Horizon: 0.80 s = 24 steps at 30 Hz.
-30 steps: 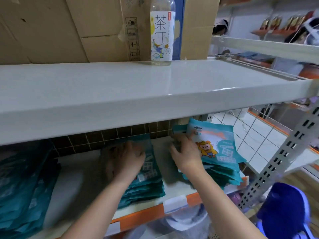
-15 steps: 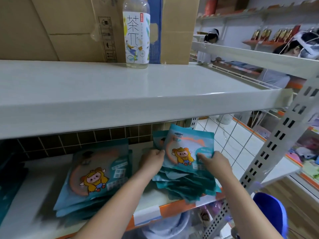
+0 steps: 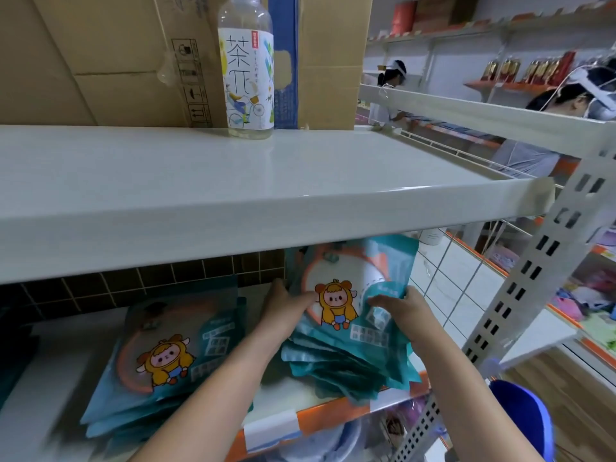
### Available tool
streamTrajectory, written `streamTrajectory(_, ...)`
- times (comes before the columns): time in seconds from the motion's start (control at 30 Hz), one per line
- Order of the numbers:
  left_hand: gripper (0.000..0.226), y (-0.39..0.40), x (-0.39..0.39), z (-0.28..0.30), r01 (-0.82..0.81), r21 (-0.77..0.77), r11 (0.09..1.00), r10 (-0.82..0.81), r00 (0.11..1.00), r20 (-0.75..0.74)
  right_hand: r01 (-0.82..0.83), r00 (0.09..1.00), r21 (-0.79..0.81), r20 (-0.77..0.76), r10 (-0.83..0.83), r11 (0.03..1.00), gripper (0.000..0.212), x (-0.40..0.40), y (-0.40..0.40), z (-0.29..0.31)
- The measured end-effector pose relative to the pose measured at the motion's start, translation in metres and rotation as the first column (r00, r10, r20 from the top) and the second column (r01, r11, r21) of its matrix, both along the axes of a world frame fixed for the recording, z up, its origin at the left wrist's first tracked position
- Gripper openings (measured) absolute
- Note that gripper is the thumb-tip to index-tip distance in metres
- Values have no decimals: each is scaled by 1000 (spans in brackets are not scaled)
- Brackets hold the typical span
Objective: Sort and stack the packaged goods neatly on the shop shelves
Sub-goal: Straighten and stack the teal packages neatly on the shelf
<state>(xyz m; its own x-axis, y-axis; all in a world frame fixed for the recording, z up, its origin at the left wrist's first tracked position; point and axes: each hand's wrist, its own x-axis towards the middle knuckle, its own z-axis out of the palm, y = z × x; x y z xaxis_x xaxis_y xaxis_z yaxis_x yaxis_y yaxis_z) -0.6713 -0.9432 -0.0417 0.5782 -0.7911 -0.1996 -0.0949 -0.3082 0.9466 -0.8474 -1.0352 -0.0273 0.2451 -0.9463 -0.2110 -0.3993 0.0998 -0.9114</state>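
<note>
Far left of lower shelf [image 3: 300, 400]: dark teal packs, blurred, can't tell how neat. Next, left stack [image 3: 160, 358]: flat, cartoon face up, roughly squared, looks done. Your left hand [image 3: 283, 310]: fingers curled on left edge of top pack [image 3: 350, 295]. Your right hand [image 3: 401, 306]: grips its right edge. Pack tilted up, raised over right stack [image 3: 340, 358]. That stack fanned, corners splayed, overhanging shelf front. Judgement: roughly halfway; right stack needs squaring, top pack laid flat. Bottle [image 3: 248, 68] upright on upper shelf [image 3: 233, 181], apart from packs.
</note>
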Motion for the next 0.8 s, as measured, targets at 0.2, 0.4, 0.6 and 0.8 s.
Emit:
streamTrajectory(0.2,50,-3,6,18,28,-332,943,-70,991,-116,-3,959,-151,281,46,988,32,1,7,16)
streamTrajectory(0.4,68,-3,-1,13,118,-380,917,-128,992,-2,80,933,-275,360,25,958,47,6,8,23)
streamTrajectory(0.6,73,-6,-3,8,233,-234,944,-217,972,92,-1,982,-360,175,68,933,31,13,12,9)
streamTrajectory(0.8,46,10,6,15,168,-321,932,-129,982,141,-79,991,-389,72,116,918,34,23,21,23)
